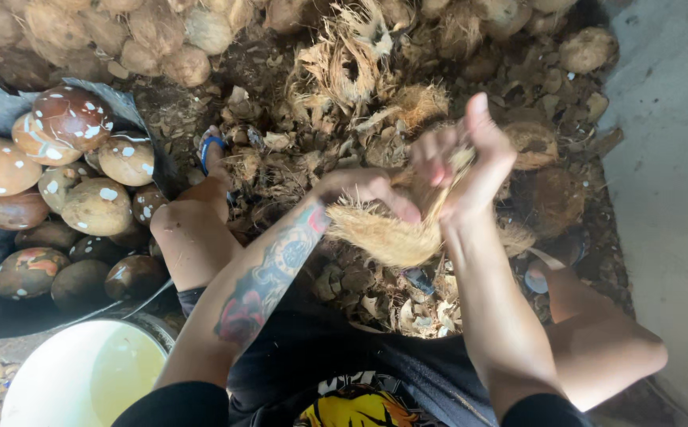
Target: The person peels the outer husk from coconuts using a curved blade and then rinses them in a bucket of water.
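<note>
A fibrous, husk-covered coconut (387, 236) sits between both my hands, above my knees. My left hand (367, 188) grips its top left side, fingers curled over the husk. My right hand (470, 162) clasps a strip of pale husk fibre at the coconut's upper right, thumb pointing up. A tattoo covers my left forearm. The part of the coconut under my palms is hidden.
A pile of peeled brown coconuts (67, 190) with white spots lies at left. A white bucket (83, 375) with pale liquid stands at bottom left. Husk scraps (344, 71) and unpeeled coconuts (154, 39) cover the ground ahead. My left foot wears a blue sandal (209, 150). A concrete wall (676, 158) runs at right.
</note>
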